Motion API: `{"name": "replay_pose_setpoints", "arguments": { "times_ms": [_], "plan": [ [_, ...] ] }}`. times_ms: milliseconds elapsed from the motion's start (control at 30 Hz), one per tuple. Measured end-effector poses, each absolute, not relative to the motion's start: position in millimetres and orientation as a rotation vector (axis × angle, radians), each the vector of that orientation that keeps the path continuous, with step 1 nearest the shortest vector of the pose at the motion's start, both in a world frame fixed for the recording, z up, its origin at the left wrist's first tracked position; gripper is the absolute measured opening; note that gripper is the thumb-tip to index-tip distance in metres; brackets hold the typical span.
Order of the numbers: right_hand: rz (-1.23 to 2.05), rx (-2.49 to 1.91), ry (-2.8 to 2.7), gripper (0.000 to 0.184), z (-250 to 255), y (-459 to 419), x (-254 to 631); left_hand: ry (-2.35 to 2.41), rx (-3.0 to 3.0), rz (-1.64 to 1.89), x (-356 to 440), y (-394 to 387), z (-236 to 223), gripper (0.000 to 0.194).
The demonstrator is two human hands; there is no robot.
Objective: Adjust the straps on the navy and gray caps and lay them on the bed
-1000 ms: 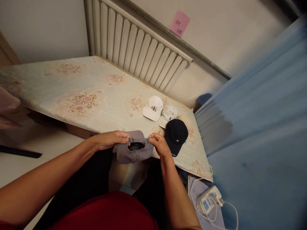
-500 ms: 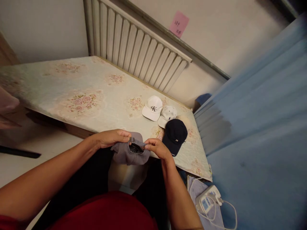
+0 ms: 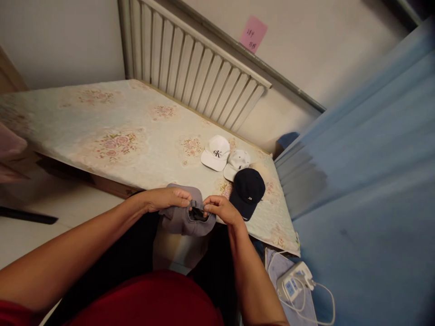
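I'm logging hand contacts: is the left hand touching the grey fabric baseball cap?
Touching. The head view shows the left hand pinching the grey fabric baseball cap near its back strap.

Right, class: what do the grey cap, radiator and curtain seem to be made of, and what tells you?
Grey cap: matte cloth, perhaps cotton; its crown sags and creases softly.
Radiator: probably painted metal; rigid, regular ribs with an even cream coat.
Curtain: dull blue fabric, judging by its long soft folds; cotton or synthetic, I can't tell.
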State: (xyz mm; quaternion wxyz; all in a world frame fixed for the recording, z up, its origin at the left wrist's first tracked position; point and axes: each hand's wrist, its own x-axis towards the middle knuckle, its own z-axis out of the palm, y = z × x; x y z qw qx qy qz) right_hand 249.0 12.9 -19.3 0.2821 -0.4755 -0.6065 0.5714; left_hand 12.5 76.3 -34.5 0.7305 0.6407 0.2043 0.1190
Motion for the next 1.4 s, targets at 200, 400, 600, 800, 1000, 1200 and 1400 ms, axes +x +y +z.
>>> {"name": "replay_pose_setpoints", "arguments": {
  "times_ms": [200,400,600,800,1000,1200,1400],
  "plan": [
    [1.528,-1.266,-1.648,0.026,-12.5,12.3,236.2,0.464,1.483,0.252,15.9,75.3,-34.4,0.025],
    [1.533,-1.275,-1.644,0.023,-14.7,11.5,232.7,0.466,1.486,0.247,15.7,74.2,-32.1,0.026],
    [1.47,-1.324,-1.701,0.018,-7.9,8.4,223.5,0.492,1.471,0.223,20.0,71.7,-33.0,0.031],
    [1.459,-1.358,-1.643,0.019,-14.6,7.0,222.0,0.508,1.503,0.221,16.9,71.7,-35.5,0.027],
    [1.481,-1.348,-1.639,0.017,-19.7,6.1,227.5,0.553,1.474,0.174,14.2,71.3,-37.1,0.028],
    [1.449,-1.347,-1.677,0.022,-15.6,5.6,220.9,0.564,1.525,0.198,19.1,71.9,-38.9,0.032],
    [1.403,-1.386,-1.61,0.018,-25.7,6.5,221.9,0.579,1.535,0.166,17.1,72.1,-38.6,0.03]
  ]
}}
